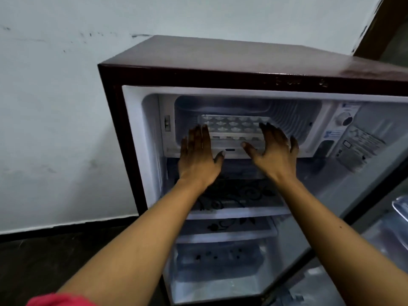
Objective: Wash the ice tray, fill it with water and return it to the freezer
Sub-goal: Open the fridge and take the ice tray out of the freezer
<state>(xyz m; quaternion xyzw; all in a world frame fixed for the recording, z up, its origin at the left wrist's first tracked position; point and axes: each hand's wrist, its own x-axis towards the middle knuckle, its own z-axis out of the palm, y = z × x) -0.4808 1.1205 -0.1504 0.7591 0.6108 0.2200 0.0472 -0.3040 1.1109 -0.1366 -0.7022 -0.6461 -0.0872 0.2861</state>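
Left hand [197, 155], right hand [274, 153] either side of ice tray [234, 127] in freezer [293, 120]

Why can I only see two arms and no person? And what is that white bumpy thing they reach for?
The camera sits on the person's head and looks down, so this one picture shows only their arms, just as they see them. In front stands a small dark red fridge with its door open. At its top is the freezer box, and inside lies the white bumpy thing: an ice tray with little cups for making ice cubes. The left hand is at the tray's left end, the right hand at its right end. Both hands are flat with straight fingers, so nothing is gripped; whether they touch the tray I cannot tell. Lower down are shelves with a flower pattern.
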